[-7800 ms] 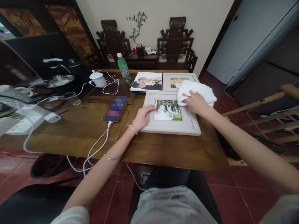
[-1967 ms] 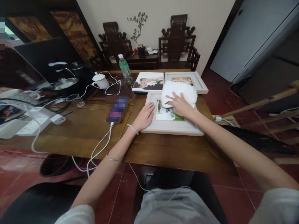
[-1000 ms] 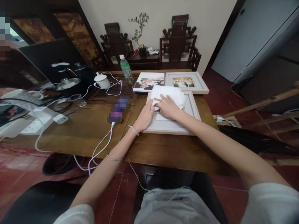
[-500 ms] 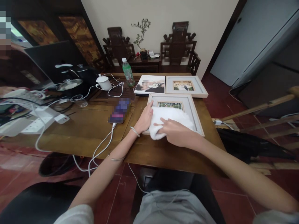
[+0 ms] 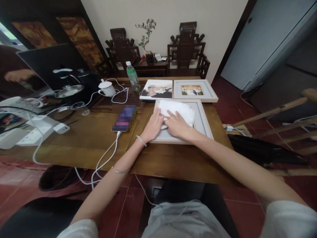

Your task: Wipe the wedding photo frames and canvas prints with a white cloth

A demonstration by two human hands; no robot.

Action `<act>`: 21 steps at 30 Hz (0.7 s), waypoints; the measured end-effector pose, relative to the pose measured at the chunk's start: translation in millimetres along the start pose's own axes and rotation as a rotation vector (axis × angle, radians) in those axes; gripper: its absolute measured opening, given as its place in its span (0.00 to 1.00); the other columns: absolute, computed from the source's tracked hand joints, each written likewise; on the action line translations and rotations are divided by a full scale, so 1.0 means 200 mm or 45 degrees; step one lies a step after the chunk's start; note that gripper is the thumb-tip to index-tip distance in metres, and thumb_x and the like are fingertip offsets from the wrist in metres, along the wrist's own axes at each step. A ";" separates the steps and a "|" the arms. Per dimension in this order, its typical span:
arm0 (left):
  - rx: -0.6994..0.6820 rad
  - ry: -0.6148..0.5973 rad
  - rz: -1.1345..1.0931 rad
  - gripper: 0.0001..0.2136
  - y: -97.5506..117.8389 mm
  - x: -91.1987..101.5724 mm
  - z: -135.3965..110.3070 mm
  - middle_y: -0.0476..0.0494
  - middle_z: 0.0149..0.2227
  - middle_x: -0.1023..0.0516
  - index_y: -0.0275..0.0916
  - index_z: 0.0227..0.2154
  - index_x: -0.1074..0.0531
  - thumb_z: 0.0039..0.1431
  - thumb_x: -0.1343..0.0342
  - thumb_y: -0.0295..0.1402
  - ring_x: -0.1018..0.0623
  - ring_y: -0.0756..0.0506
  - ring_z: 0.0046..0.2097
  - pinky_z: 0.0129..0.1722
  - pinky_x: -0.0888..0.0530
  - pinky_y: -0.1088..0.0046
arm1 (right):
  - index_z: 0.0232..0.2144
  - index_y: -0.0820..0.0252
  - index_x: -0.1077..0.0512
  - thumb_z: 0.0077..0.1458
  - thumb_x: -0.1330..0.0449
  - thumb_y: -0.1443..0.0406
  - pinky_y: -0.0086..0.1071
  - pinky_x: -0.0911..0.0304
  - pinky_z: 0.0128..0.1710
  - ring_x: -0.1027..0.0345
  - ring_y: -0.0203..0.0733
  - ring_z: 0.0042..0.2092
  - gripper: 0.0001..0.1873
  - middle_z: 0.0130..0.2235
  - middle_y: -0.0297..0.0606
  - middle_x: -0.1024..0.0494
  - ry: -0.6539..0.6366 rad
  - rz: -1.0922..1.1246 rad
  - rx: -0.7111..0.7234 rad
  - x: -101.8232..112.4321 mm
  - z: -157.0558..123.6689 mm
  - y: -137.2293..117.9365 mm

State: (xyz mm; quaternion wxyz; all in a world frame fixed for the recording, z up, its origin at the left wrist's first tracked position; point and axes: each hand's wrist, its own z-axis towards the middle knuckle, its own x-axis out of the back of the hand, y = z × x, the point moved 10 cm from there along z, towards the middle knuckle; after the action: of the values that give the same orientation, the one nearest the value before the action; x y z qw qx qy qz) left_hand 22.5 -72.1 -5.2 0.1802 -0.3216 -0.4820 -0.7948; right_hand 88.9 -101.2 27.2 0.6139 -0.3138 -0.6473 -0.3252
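A light wooden picture frame (image 5: 203, 120) with a pale mat lies flat on the brown table. Over its upper part, hiding most of the picture, is a bunched white cloth (image 5: 177, 108). My right hand (image 5: 178, 125) presses down on this cloth and grips it, index and middle fingers pointing forward. On the frame's left side rests my left hand (image 5: 154, 125), fingers stretched out flat beside the cloth. The two hands nearly touch. Just behind lie a second framed photo (image 5: 195, 91) and a white-edged photo print (image 5: 157, 90), stacked on something dark.
Left of the frame lies a phone (image 5: 124, 117) with a white charging cable. Farther off stand a green bottle (image 5: 133, 77), a white lidded cup (image 5: 107, 88), a power strip (image 5: 37, 130) and a monitor (image 5: 49, 64). Another person's hand (image 5: 21, 75) shows at far left.
My right hand has pushed the cloth away from me, towards the frame's far edge, uncovering the near part. My left hand stays on the frame's left side.
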 end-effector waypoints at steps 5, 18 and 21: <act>-0.135 0.022 0.052 0.30 0.00 -0.01 0.00 0.28 0.71 0.53 0.31 0.69 0.55 0.70 0.59 0.42 0.51 0.39 0.72 0.71 0.52 0.54 | 0.55 0.63 0.28 0.58 0.50 0.76 0.62 0.56 0.65 0.57 0.63 0.70 0.25 0.70 0.39 0.44 0.145 -0.049 -0.125 0.04 0.21 0.20; -0.224 0.013 0.113 0.27 0.00 -0.01 -0.02 0.35 0.70 0.47 0.35 0.62 0.38 0.60 0.57 0.22 0.46 0.39 0.71 0.70 0.46 0.52 | 0.55 0.58 0.26 0.57 0.51 0.76 0.64 0.57 0.63 0.51 0.56 0.68 0.27 0.64 0.43 0.32 0.194 -0.138 -0.360 0.05 0.08 0.55; -0.223 -0.017 0.187 0.24 0.00 -0.02 -0.02 0.35 0.66 0.37 0.35 0.60 0.35 0.61 0.56 0.24 0.42 0.38 0.70 0.69 0.44 0.49 | 0.57 0.61 0.28 0.57 0.52 0.75 0.61 0.54 0.62 0.48 0.55 0.66 0.28 0.58 0.49 0.26 0.146 -0.206 -0.460 0.05 -0.04 0.72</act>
State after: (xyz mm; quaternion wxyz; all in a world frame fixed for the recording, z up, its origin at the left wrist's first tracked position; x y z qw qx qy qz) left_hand 25.1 -75.7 -9.4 0.2062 -0.3758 -0.3870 -0.8164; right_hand 208.3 -22.9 41.8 0.5555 -0.3467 -0.5654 -0.5016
